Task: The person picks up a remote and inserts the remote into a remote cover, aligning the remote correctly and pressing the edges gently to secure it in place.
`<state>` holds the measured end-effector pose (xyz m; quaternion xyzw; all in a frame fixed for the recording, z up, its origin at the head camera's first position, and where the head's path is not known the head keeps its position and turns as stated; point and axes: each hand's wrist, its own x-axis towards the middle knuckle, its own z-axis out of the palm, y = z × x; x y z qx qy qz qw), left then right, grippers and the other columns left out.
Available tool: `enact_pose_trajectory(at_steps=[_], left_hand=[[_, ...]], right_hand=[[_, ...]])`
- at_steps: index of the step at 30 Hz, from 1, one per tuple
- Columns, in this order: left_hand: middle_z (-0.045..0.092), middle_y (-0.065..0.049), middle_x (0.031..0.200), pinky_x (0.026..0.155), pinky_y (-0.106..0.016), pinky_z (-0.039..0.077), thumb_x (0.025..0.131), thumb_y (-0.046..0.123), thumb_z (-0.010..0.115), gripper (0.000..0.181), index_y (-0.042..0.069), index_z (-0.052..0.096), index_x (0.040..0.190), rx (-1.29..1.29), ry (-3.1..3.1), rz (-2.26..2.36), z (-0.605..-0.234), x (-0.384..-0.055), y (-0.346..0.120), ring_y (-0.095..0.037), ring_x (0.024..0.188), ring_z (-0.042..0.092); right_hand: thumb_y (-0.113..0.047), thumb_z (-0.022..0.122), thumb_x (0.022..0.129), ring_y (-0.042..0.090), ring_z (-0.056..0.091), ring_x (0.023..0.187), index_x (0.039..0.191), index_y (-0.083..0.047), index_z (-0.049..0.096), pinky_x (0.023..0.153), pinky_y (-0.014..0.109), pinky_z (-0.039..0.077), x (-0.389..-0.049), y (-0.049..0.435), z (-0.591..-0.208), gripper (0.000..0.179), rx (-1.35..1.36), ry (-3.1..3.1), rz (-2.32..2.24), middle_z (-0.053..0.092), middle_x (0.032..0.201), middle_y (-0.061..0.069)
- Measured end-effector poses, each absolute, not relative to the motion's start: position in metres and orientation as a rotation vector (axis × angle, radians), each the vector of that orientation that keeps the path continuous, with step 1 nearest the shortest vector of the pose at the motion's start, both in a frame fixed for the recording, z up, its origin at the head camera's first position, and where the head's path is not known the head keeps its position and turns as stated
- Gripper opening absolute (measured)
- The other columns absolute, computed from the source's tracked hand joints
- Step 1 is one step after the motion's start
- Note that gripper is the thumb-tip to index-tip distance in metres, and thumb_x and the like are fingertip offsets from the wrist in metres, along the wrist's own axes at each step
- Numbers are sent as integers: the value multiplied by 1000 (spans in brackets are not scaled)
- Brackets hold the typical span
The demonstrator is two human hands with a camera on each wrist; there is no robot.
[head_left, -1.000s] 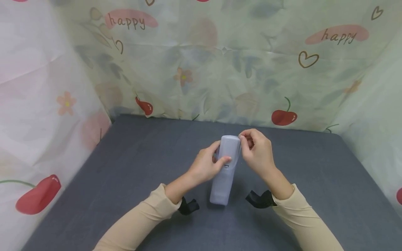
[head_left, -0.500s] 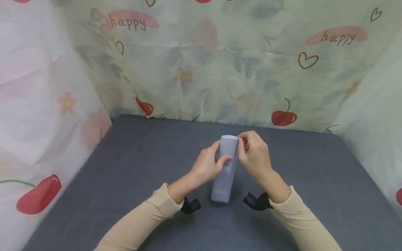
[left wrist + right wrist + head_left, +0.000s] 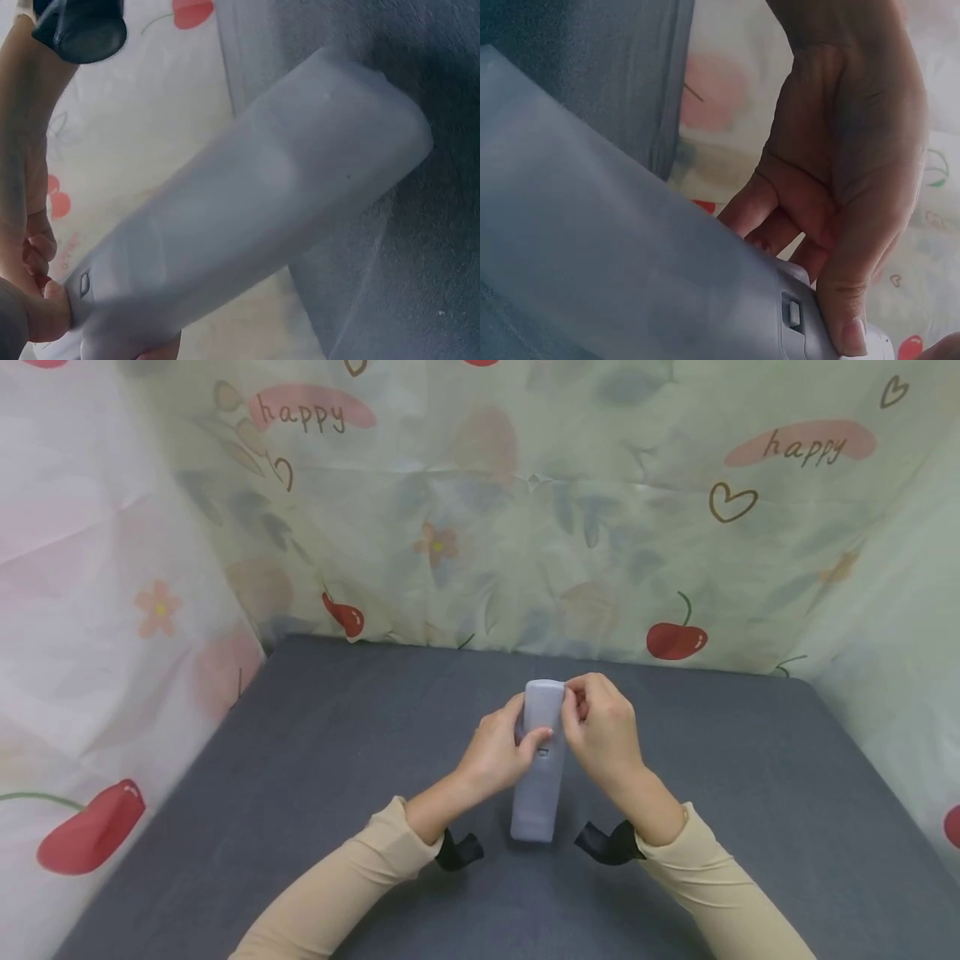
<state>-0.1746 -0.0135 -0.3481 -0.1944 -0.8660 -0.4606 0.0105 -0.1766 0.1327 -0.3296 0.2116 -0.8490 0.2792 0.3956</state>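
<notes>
A pale grey remote control (image 3: 536, 793) stands nearly upright over the dark table, its back with a small latch facing me. A translucent sleeve appears to cover its lower part in the wrist views. My left hand (image 3: 495, 747) grips it around the middle, the thumb lying across the back near the latch (image 3: 793, 313). At the top right corner, my right hand (image 3: 606, 727) pinches the edge between thumb and forefinger, with the other fingers curled. What exactly the right fingertips hold is too small to tell. The front of the remote control is hidden.
The dark grey table (image 3: 375, 718) is enclosed by a printed cloth (image 3: 480, 552) at the back and sides. Black straps (image 3: 609, 843) hang from both wrists beside the lower end of the remote control.
The remote control has swung more upright, its lower end shifting slightly right. My right hand has moved a little left, still pinching at the top corner. The left hand keeps its grip.
</notes>
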Motion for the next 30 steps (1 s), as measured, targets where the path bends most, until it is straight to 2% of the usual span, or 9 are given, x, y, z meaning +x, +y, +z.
enact_pose_trajectory(at_steps=[9,15,20,23,28,30], left_hand=[[65,-15,106,61,-26,51,93,26,58,46,5,45,132,-547,-2673,-1451,-349,-176,-16,-24,83,66],[64,-15,105,61,-27,51,93,26,57,46,6,44,133,-497,-2654,-1522,-350,-178,-19,-23,84,65],[63,-16,102,54,-23,46,94,23,57,47,5,42,134,-525,-2611,-1558,-352,-180,-23,-19,71,61],[63,-16,106,55,-23,47,94,22,57,48,6,40,136,-560,-2587,-1595,-354,-179,-24,-20,73,63],[59,-16,112,63,-28,53,94,18,56,47,7,39,137,-614,-2533,-1683,-356,-178,-27,-27,87,67],[59,-15,111,64,-29,54,94,18,56,48,8,39,137,-616,-2519,-1701,-356,-178,-27,-27,88,67]], right_hand=[[6,62,81,16,47,56,85,6,63,49,24,38,-176,129,-330,4,485,-2193,831,56,67,13],[-3,68,83,19,59,62,95,4,68,56,19,47,-179,128,-334,14,446,-2239,1042,66,76,15],[-11,70,83,7,56,70,100,-3,68,59,13,46,-184,131,-338,18,389,-2275,1259,65,81,13],[-12,71,83,8,51,73,101,-3,65,57,17,45,-185,134,-339,21,382,-2301,1356,58,84,14],[-12,68,85,26,62,87,113,-4,55,71,33,53,-186,138,-337,32,400,-2392,1478,58,101,17],[-13,66,87,31,65,92,120,-5,52,76,35,53,-185,139,-336,37,406,-2419,1543,60,109,18]])
